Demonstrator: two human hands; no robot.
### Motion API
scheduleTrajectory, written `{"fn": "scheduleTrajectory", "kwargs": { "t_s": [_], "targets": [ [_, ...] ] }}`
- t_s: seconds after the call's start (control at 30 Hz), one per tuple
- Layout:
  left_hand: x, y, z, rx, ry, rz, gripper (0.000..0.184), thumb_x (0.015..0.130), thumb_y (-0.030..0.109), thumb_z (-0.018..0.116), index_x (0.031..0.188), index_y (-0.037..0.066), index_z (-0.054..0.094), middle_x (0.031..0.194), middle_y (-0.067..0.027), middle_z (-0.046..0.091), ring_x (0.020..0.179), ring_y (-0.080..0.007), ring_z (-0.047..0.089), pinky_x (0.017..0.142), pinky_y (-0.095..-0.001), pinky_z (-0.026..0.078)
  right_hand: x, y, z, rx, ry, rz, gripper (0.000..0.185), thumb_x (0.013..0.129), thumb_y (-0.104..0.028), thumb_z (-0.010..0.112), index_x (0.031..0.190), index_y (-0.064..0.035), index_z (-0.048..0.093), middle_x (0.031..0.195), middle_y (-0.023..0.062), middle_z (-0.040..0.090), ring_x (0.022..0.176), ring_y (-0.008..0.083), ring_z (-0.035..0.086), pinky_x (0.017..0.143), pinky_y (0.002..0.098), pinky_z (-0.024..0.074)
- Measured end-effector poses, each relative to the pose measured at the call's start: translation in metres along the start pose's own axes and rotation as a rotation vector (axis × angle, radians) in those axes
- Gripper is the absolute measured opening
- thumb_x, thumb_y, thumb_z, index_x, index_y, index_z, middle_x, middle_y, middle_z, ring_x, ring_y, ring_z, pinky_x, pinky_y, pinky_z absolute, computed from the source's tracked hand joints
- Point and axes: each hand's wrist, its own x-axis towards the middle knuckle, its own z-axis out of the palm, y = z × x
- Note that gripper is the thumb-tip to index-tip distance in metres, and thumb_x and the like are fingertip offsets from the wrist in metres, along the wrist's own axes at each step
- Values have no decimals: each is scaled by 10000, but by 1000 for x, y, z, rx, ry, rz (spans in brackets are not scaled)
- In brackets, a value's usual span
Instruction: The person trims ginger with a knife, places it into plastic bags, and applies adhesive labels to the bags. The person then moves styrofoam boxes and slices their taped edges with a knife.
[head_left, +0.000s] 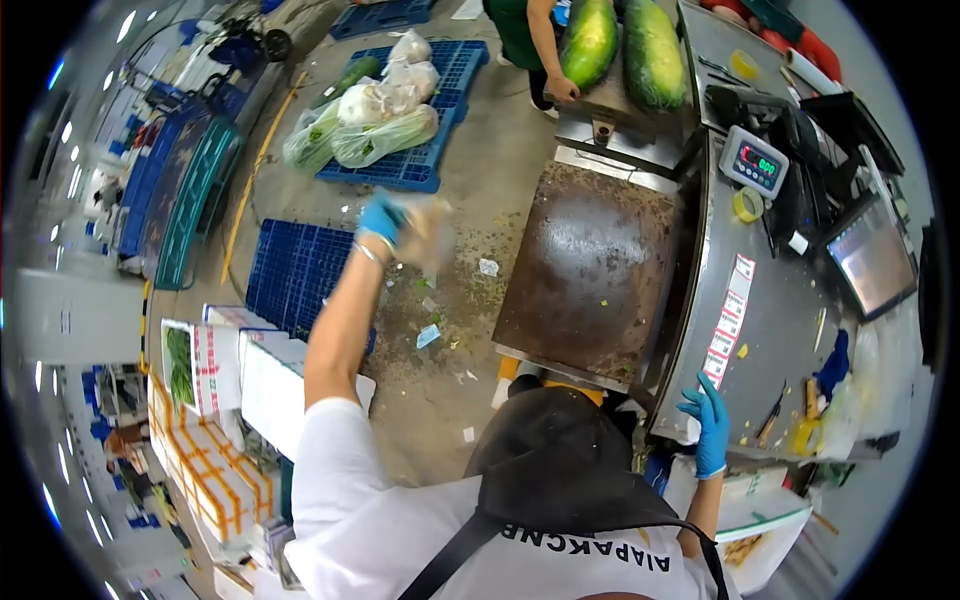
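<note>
My left hand [380, 222], in a blue glove, reaches out over the floor. Its fingers are closed on a pale, see-through bag [428, 235] smeared by motion; what is inside cannot be made out. A blue glove also covers my right hand [708, 425], at the near edge of the metal table [690, 345]. Its fingers are apart and stretched out, with the tips by the lower end of a strip of printed labels [730, 320]. Whether they touch the strip is unclear. Between my arms stands a stained metal platform [590, 270].
Bagged vegetables [385, 110] lie on a blue pallet [455, 110]; another blue pallet [290, 265] is nearer. Two large melons [655, 55] are beside a co-worker's hand [562, 88]. A scale display [755, 162] and a screen [872, 255] stand right. Foam boxes [270, 390] are left.
</note>
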Motion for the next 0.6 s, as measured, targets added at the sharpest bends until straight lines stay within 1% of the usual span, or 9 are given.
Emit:
{"fn": "scheduleTrajectory", "kwargs": {
  "t_s": [0.03, 0.07, 0.1, 0.17, 0.27, 0.37, 0.47, 0.57, 0.6],
  "targets": [
    [26, 51, 1, 70, -86, 218, 419, 938, 316, 545, 560, 170, 440, 496, -4, 436, 421, -178, 445, 442, -313, 400, -11, -2, 5, -37, 30, 44, 431, 996, -221, 482, 1389, -45, 465, 1156, 119, 614, 936, 169, 616, 841, 317, 498],
    [83, 89, -3, -107, -233, 308, 431, 960, 336, 517, 577, 156, 442, 513, -8, 450, 441, -175, 465, 476, -304, 449, -20, 3, 7, -44, 71, 58, 432, 999, -233, 478, 1396, -65, 463, 1135, 120, 624, 901, 160, 617, 835, 304, 492],
    [137, 117, -24, -215, -334, 300, 332, 971, 288, 512, 677, 133, 521, 641, -34, 536, 574, -190, 541, 603, -329, 524, -29, 4, 14, -54, 98, 72, 432, 998, -225, 479, 1398, -62, 460, 1125, 116, 626, 901, 158, 616, 833, 301, 491],
    [76, 147, 26, -220, 20, 254, 142, 954, 197, 549, 842, 114, 575, 822, -52, 593, 742, -221, 576, 744, -410, 544, -46, 0, 23, -81, 145, 102, 434, 996, -209, 480, 1402, -57, 453, 1106, 108, 632, 903, 154, 614, 831, 294, 488],
    [111, 119, 24, -164, -344, 130, 119, 917, 157, 609, 1021, 100, 593, 950, -59, 612, 910, -281, 597, 814, -470, 528, -62, 10, 39, 35, 175, 161, 437, 977, -174, 507, 1387, -32, 459, 1084, 83, 638, 879, 138, 606, 806, 262, 475],
    [77, 27, 41, 111, -486, -188, 316, 890, 240, 659, 1176, 114, 613, 1155, -86, 642, 1014, -267, 614, 867, -408, 499, -70, 46, 43, 66, 156, 239, 435, 962, -166, 536, 1366, -17, 478, 1117, 91, 630, 923, 126, 601, 824, 263, 483],
    [25, -106, 51, 385, -491, -343, 337, 884, 304, 655, 1173, 132, 631, 1090, -43, 657, 995, -213, 620, 840, -329, 482, -75, 70, 56, -210, 56, 163, 466, 962, -285, 560, 1366, -62, 499, 1272, 79, 596, 1063, 153, 583, 937, 284, 453],
    [-99, -200, 111, 584, -596, -255, 309, 935, 204, 562, 1208, 67, 610, 1124, -41, 662, 928, -142, 639, 754, -257, 474, -102, 142, 37, -352, -31, 282, 517, 941, -411, 560, 1347, -93, 519, 1239, 116, 609, 1000, 178, 622, 916, 323, 472],
    [-158, -214, 141, 629, -689, -179, 318, 951, 203, 542, 1230, 63, 602, 1155, -45, 657, 921, -131, 638, 759, -241, 462, -111, 153, 30, -204, -63, 450, 510, 947, -387, 565, 1369, -106, 504, 1246, 120, 605, 1038, 182, 615, 921, 335, 483]
  ]
}}
